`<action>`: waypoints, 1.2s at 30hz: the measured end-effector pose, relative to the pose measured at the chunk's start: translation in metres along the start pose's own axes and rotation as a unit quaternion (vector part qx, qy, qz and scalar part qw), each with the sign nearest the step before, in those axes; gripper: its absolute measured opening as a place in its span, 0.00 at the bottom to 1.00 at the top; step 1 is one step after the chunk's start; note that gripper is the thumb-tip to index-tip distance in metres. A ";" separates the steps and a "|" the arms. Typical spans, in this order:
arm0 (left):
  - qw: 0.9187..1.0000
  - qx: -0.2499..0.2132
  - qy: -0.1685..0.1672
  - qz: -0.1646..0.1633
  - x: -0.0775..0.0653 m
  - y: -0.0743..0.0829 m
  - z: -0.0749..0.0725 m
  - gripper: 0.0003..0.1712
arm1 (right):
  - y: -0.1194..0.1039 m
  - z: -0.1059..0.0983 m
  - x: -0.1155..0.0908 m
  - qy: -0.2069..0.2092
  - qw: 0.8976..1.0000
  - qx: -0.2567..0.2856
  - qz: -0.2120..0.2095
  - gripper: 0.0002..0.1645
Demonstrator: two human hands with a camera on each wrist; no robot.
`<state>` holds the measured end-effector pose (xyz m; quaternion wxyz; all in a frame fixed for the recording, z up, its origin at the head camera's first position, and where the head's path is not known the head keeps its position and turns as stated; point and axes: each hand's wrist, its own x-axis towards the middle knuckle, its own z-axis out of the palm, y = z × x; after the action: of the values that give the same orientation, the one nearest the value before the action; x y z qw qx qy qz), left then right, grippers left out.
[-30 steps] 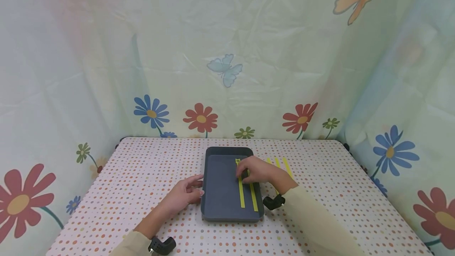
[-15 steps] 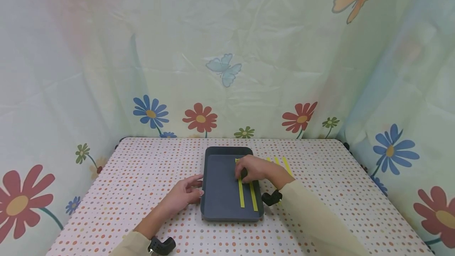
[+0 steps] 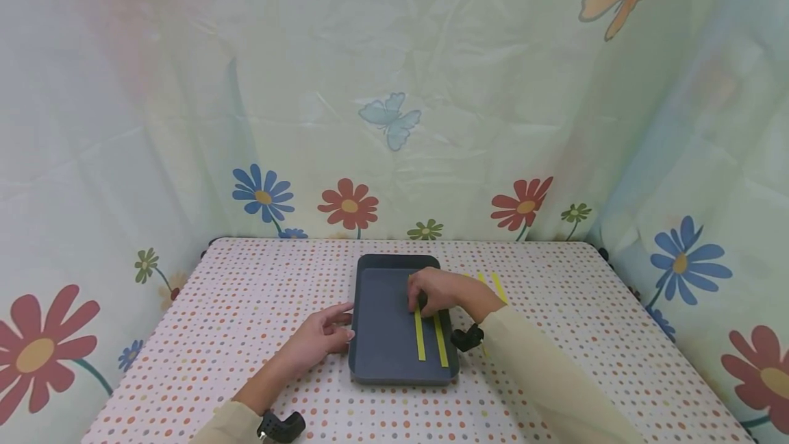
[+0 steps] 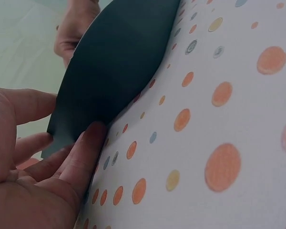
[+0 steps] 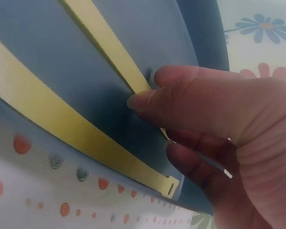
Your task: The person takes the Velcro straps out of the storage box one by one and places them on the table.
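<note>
In the head view a dark grey rectangular tray [image 3: 382, 334] lies on the table with two flat yellow cable straps lengthwise along its right side. My right hand [image 3: 437, 290] reaches into the tray and pinches the inner strap [image 3: 420, 341] near its far end. In the right wrist view the thumb and index finger sit on either side of that strap [image 5: 105, 43]. The outer strap [image 5: 86, 133] runs alongside, its slotted end near my lower fingers. My left hand [image 3: 320, 334] rests against the tray's left wall, with relaxed fingers touching its side [image 4: 114, 57] in the left wrist view.
Several more yellow straps [image 3: 498, 286] lie on the table right of the tray, partly hidden behind the right forearm. The dotted tabletop [image 3: 259, 286] ends at a flowered curtain [image 3: 296, 122] behind and at both sides. Each wrist wears a black device [image 3: 467, 338].
The right hand and forearm have shifted very slightly left along the inner strap, still pinching it. The left hand, tray and straps stay where they were.
</note>
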<state>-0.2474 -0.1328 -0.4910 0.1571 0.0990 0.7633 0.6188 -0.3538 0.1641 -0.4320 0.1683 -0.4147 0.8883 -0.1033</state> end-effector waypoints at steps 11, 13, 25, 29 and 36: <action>1.000 0.010 -0.001 0.005 0.001 0.002 -0.001 0.38 | -0.006 -0.005 0.005 -0.012 0.999 -0.039 -0.002 0.09; 1.000 0.011 -0.001 0.006 0.001 0.002 -0.001 0.37 | -0.008 -0.005 0.006 -0.020 0.999 -0.048 0.006 0.08; 1.000 0.014 -0.009 0.013 0.002 0.000 -0.002 0.37 | -0.018 -0.008 0.009 -0.052 0.995 -0.080 0.014 0.08; 1.000 0.017 -0.009 0.014 0.001 0.000 -0.002 0.37 | -0.018 -0.007 0.010 -0.053 0.995 -0.086 0.015 0.10; 1.000 0.015 -0.009 0.012 0.001 0.001 -0.002 0.37 | -0.019 -0.008 0.012 -0.056 0.993 -0.101 0.003 0.11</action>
<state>-0.2487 -0.1343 -0.4902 0.1550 0.1167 0.7699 0.6080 -0.3510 0.1432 -0.4215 0.1753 -0.4318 0.8847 0.0112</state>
